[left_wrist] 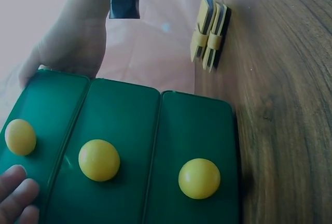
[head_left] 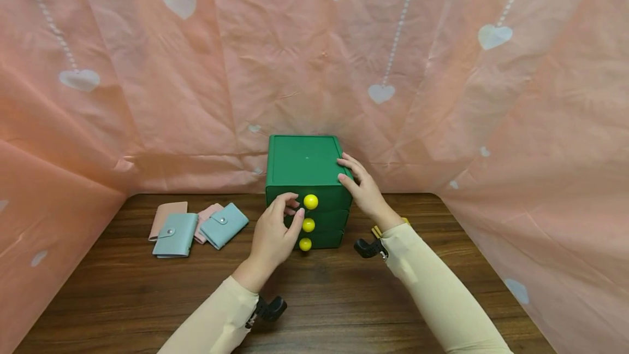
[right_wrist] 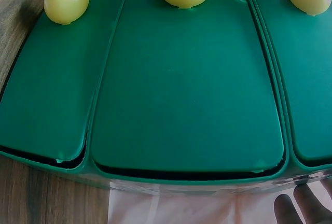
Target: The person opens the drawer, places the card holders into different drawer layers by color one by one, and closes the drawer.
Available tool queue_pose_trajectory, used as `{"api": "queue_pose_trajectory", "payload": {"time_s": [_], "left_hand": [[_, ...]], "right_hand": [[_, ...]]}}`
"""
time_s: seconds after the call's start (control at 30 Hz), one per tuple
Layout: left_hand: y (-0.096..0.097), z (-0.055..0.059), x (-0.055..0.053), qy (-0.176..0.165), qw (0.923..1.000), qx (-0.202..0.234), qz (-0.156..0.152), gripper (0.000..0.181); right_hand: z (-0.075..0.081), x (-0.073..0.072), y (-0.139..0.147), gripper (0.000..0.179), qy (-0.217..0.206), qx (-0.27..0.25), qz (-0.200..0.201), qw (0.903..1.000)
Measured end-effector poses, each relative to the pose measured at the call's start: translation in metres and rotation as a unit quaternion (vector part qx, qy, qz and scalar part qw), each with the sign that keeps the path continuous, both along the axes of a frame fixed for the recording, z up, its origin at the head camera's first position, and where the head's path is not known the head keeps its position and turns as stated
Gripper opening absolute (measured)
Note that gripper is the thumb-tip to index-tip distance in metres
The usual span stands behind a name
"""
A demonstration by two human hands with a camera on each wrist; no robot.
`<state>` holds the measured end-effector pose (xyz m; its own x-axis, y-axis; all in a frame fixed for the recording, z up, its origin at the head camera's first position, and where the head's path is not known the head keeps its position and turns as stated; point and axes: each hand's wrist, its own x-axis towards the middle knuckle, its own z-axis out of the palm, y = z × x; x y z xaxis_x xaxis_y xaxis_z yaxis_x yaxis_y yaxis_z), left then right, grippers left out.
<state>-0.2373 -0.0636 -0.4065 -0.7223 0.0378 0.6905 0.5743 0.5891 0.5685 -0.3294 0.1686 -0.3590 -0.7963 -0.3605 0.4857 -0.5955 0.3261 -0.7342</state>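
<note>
A green drawer cabinet (head_left: 304, 163) with three drawers, each with a round yellow knob (left_wrist: 99, 160), stands near the back of the table. All three drawers look shut. My left hand (head_left: 273, 228) is in front of the top drawer, fingers bent loosely just left of the top knob (head_left: 310, 201), holding nothing. In the left wrist view its fingertips (left_wrist: 18, 195) are close to that knob, apart from it. My right hand (head_left: 366, 190) rests on the cabinet's top right edge. Only dark fingertips (right_wrist: 306, 203) of it show at the corner of the right wrist view.
Left of the cabinet lie two blue card holders (head_left: 175, 235) (head_left: 224, 225), a beige one (head_left: 167, 220) and a pink one (head_left: 208, 220), partly overlapping. Yellow card holders (left_wrist: 210, 32) stand to the right, mostly behind my right wrist. A pink curtain (head_left: 295, 70) hangs behind.
</note>
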Motion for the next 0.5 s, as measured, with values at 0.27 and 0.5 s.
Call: {"api": "queue_pose_trajectory", "payload": {"time_s": [0.27, 0.5], "left_hand": [[0.006, 0.012, 0.0, 0.035, 0.9974, -0.021, 0.059, 0.032], [0.012, 0.015, -0.001, 0.065, 0.9924, -0.056, 0.088, 0.034]], "right_hand": [[0.001, 0.001, 0.0, 0.045, -0.01, -0.001, 0.001, 0.9999], [0.002, 0.001, 0.0, 0.046, -0.02, -0.008, 0.013, 0.9997]]}}
